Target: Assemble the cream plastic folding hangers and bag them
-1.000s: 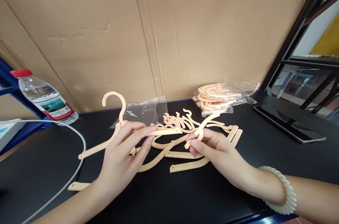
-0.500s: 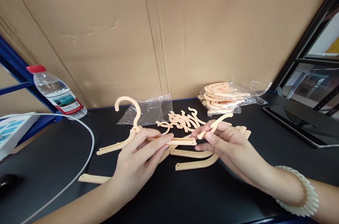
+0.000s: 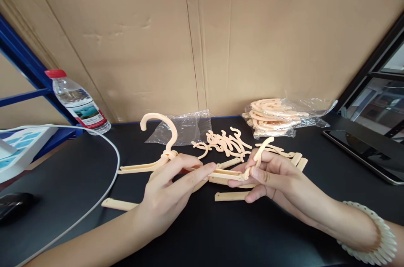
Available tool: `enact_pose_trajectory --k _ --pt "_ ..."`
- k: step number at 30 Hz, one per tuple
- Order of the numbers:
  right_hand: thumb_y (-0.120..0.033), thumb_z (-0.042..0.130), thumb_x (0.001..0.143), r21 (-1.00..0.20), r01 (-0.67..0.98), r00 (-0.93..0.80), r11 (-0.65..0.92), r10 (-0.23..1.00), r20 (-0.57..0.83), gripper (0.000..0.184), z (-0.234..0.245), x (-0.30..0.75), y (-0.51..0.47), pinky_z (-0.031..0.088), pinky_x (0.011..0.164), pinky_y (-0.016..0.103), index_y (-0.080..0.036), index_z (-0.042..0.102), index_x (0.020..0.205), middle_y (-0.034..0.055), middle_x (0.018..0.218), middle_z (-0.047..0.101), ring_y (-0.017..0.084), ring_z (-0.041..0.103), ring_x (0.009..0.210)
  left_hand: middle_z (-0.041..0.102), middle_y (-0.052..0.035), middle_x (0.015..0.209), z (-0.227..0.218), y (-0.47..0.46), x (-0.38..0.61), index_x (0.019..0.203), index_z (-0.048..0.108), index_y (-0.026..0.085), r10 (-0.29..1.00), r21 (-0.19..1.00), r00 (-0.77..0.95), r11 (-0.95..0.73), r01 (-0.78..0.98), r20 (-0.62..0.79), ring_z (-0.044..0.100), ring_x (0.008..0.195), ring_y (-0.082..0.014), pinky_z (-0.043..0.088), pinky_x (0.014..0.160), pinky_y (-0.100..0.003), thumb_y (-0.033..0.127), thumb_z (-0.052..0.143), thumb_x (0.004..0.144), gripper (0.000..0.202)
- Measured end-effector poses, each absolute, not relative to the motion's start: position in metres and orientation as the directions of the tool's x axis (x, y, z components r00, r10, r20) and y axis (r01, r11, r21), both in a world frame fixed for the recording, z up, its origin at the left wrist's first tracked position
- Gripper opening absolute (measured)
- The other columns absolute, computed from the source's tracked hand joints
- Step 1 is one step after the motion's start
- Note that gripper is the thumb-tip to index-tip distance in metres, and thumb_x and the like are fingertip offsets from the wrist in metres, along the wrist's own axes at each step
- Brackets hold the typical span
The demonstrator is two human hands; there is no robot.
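My left hand (image 3: 176, 193) is closed around one arm of a cream plastic clothes hanger (image 3: 170, 132), whose hook rises above my knuckles. The hanger's other arm reaches out to the left. Between thumb and fingers, my right hand (image 3: 277, 176) pinches a small curved hanger piece (image 3: 260, 151). Its lower end meets the tip of the hanger arm; whether the two are joined I cannot tell. Below and behind my hands lie loose hanger arms (image 3: 232, 196), partly covered by my fingers. Farther back is a pile of small curved pieces (image 3: 225, 142).
A clear plastic bag (image 3: 186, 128) lies behind the hanger. At the back right is a bag of hanger parts (image 3: 274, 115). A tablet (image 3: 362, 155) rests on the right. To the left are a water bottle (image 3: 80, 105), a white cable (image 3: 115, 149) and a black mouse (image 3: 14, 206).
My right hand has brought the small curved piece down and left, against the hanger arm's tip, and the piece now stands more upright. The whole view has shifted slightly.
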State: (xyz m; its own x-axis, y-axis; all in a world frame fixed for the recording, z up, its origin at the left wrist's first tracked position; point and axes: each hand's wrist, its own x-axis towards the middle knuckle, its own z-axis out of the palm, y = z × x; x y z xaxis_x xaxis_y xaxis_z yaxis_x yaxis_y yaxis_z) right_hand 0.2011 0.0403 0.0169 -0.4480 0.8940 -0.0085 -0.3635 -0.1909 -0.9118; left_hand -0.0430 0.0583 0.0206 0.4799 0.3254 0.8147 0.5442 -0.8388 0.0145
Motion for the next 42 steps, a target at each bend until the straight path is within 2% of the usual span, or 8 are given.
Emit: enact_pose_trajectory --k 8,12,17,22,27,31,36,42 --pt "-0.023 0.066 0.091 -0.889 -0.381 -0.480 -0.253 0.876 -0.044 0.007 0.018 0.201 0.041 0.060 0.071 0.024 -0.018 0.063 0.087 0.0056 0.101 0.073 0.021 0.073 0.097 0.063 -0.0011 0.091 0.016 0.060 -0.046 0.110 0.069 0.023 0.340 0.054 0.484 -0.857 0.513 0.806 0.063 0.078 -0.0107 0.052 0.069 -0.023 -0.007 0.061 0.083 0.040" --pt "-0.024 0.068 0.089 -0.898 -0.364 -0.465 -0.247 0.884 -0.055 0.009 0.018 0.199 0.039 0.061 0.068 0.024 -0.017 0.063 0.085 0.0075 0.105 0.074 0.020 0.073 0.097 0.065 -0.0001 0.088 0.014 0.060 -0.045 0.109 0.069 0.025 0.343 0.055 0.479 -0.853 0.518 0.808 0.064 0.076 -0.0112 0.052 0.066 -0.024 -0.005 0.059 0.085 0.040" --pt "-0.025 0.070 0.087 -0.890 -0.389 -0.423 -0.240 0.904 -0.059 0.011 0.015 0.196 0.038 0.061 0.070 0.026 -0.018 0.063 0.084 0.0036 0.089 0.074 0.021 0.075 0.089 0.065 -0.0024 0.092 0.009 0.054 -0.042 0.120 0.064 0.023 0.341 0.076 0.496 -0.875 0.479 0.798 0.065 0.079 -0.0127 0.053 0.068 -0.025 -0.005 0.061 0.084 0.046" --pt "-0.026 0.065 0.091 -0.858 -0.432 -0.455 -0.278 0.889 -0.059 0.011 0.018 0.198 0.040 0.061 0.071 0.027 -0.018 0.063 0.084 0.0050 0.098 0.073 0.025 0.073 0.098 0.065 -0.0005 0.091 0.014 0.052 -0.039 0.111 0.068 0.025 0.347 0.025 0.467 -0.823 0.568 0.813 0.064 0.075 -0.0103 0.050 0.066 -0.024 -0.004 0.059 0.085 0.040" --pt "-0.024 0.063 0.093 -0.867 -0.423 -0.464 -0.262 0.885 -0.041 0.011 0.021 0.199 0.039 0.061 0.069 0.023 -0.018 0.066 0.085 0.0029 0.097 0.072 0.024 0.073 0.099 0.063 -0.0021 0.088 0.020 0.057 -0.040 0.104 0.070 0.018 0.316 0.010 0.462 -0.833 0.552 0.829 0.060 0.070 -0.0083 0.051 0.067 -0.022 0.000 0.055 0.089 0.028" --pt "-0.025 0.064 0.093 -0.869 -0.410 -0.465 -0.276 0.883 -0.061 0.011 0.019 0.199 0.038 0.061 0.075 0.026 -0.018 0.063 0.084 0.0025 0.093 0.071 0.025 0.072 0.103 0.064 -0.0024 0.089 0.018 0.059 -0.042 0.104 0.070 0.019 0.322 0.017 0.467 -0.837 0.546 0.823 0.061 0.073 -0.0091 0.053 0.069 -0.021 -0.006 0.055 0.085 0.035" --pt "-0.025 0.064 0.093 -0.870 -0.383 -0.493 -0.310 0.865 -0.091 0.009 0.019 0.201 0.040 0.061 0.073 0.027 -0.018 0.061 0.088 0.0057 0.103 0.072 0.026 0.069 0.108 0.065 -0.0008 0.089 0.018 0.056 -0.043 0.104 0.071 0.025 0.328 0.013 0.452 -0.821 0.571 0.830 0.064 0.074 -0.0102 0.054 0.068 -0.022 -0.005 0.053 0.086 0.040" --pt "-0.026 0.068 0.090 -0.905 -0.363 -0.444 -0.222 0.895 -0.041 0.012 0.020 0.198 0.038 0.061 0.074 0.027 -0.018 0.062 0.083 0.0040 0.092 0.075 0.025 0.071 0.103 0.064 -0.0003 0.089 0.017 0.054 -0.042 0.106 0.070 0.024 0.330 0.018 0.436 -0.813 0.582 0.837 0.063 0.074 -0.0088 0.052 0.068 -0.021 -0.007 0.057 0.084 0.040"
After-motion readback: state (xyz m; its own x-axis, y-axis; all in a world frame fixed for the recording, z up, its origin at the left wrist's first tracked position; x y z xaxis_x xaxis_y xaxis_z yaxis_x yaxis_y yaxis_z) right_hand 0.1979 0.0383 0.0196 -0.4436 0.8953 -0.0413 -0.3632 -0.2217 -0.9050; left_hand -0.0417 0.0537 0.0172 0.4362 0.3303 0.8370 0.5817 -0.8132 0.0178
